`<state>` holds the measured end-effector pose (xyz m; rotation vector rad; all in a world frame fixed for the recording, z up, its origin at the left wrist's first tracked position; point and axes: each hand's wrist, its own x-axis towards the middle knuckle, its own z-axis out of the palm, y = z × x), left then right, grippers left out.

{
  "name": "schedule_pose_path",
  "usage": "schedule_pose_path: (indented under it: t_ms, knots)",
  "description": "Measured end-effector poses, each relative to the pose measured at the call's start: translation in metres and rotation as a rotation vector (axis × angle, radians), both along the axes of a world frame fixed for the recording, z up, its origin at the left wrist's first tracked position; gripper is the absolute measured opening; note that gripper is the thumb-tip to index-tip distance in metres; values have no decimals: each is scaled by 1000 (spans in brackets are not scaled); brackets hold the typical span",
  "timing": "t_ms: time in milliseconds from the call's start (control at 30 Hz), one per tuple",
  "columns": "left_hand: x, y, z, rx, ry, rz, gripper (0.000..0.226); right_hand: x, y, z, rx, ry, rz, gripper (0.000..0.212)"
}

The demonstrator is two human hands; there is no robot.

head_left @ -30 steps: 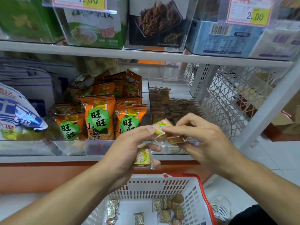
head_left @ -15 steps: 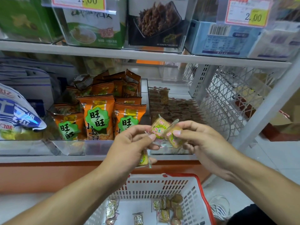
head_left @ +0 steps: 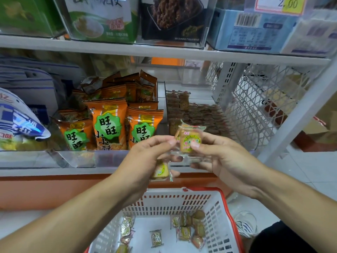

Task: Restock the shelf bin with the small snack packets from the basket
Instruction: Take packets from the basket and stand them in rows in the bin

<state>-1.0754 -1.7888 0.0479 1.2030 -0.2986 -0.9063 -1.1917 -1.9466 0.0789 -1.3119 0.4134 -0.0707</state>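
- The white basket [head_left: 182, 201] with a red rim sits low in front of the shelf, and loose small snack packets [head_left: 185, 232] lie on its floor: about ten that I can count, most in a cluster at the right, one alone in the middle, a few at the left.
- The clear shelf bin [head_left: 242, 132] at the right end of the middle shelf holds rows of small brownish packets [head_left: 197, 114], too many and too dim to count.
- Just left of it, another clear bin holds orange snack bags [head_left: 107, 125] standing upright; three show their green labels at the front, with more behind.
- The right hand [head_left: 224, 159] pinches a small packet [head_left: 190, 139] between thumb and fingers, right in front of the shelf bin's front wall and above the basket.
- The left hand [head_left: 144, 161] meets it there, thumb and forefinger closed on the wrapper edge of that same packet; a second packet [head_left: 160, 170] is tucked under its lower fingers.
- So two packets are in the hands, both clear of the bin and the basket.
- The two hands and the held packet hide the bin's front edge from view.
- A blue and white bag [head_left: 18, 121] lies at the far left of the shelf.
- Boxes stand on the shelf above, with one price tag [head_left: 280, 4] reading 2.00.
- A white wire mesh panel [head_left: 264, 99] closes the shelf's right side.
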Motion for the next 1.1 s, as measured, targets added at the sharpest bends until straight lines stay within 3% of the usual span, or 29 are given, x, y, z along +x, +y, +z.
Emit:
schedule_pose_path:
  t_ms: [100, 200, 300, 467, 700, 833, 933, 1033, 1100]
  knots:
    - [2, -2, 3, -77, 120, 182, 37, 0, -3, 3, 62, -45, -38, 41]
    - [7, -2, 4, -117, 66, 344, 47, -5, 5, 3, 222, -19, 50, 37]
    - [7, -3, 6, -59, -68, 389, 50, -8, 21, -3, 337, 32, 204, 36]
    - [-12, -4, 6, -18, -534, 475, 49, -2, 45, -17, 503, 66, 123, 46]
    - [-19, -10, 7, -224, -555, 481, 50, 4, 52, -16, 504, -23, 153, 45]
    - [-16, -18, 3, -157, -623, 353, 55, 11, 40, -15, 411, -88, 73, 40]
    - [-11, -23, -2, -13, -683, 258, 67, 28, 12, -11, 292, -122, -106, 35]
    - [-12, -29, -6, 102, -749, 171, 70, 55, -29, -9, 54, -90, -382, 25]
    - [-14, -35, -9, 171, -800, 153, 67, 73, -54, -12, -163, -21, -449, 24]
